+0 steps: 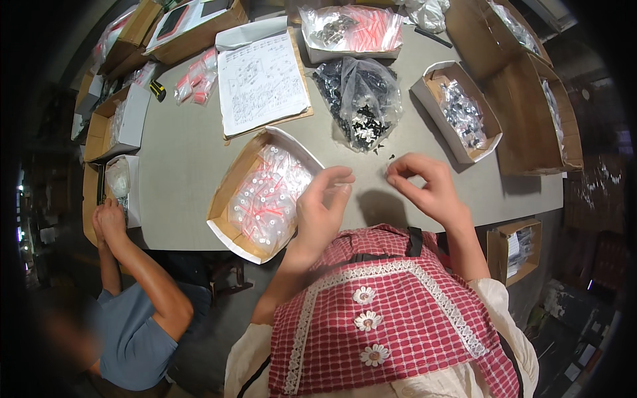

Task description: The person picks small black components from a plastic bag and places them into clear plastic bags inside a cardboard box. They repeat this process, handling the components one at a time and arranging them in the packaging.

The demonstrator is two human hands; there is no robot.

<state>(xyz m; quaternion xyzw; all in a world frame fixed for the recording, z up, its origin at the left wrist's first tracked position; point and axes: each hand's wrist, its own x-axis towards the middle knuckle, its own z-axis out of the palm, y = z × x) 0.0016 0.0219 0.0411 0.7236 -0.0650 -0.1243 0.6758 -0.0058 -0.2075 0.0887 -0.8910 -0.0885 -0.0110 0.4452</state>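
Note:
My left hand (323,204) is curled, thumb near the bent fingers, beside the right edge of a white cardboard tray (217,192). That tray holds many small clear bags (265,199) with red strips and white round pieces. Across a small gap, my right hand (428,189) has thumb and forefinger pinched together over the table. Whatever either hand holds is too small or hidden to name. Just beyond the right fingertips lies a small black screw (392,157). Farther back, an open clear plastic bag (368,86) spills black screws and some silvery pieces.
A drawing sheet (262,79) lies on a clipboard. Behind stands a box of red-striped bags (352,50); at right, a white box (491,142) of bagged hardware and tall cartons (521,126). A yellow cutter (157,90) lies at left. A co-worker's hands (109,219) reach into a left-side box.

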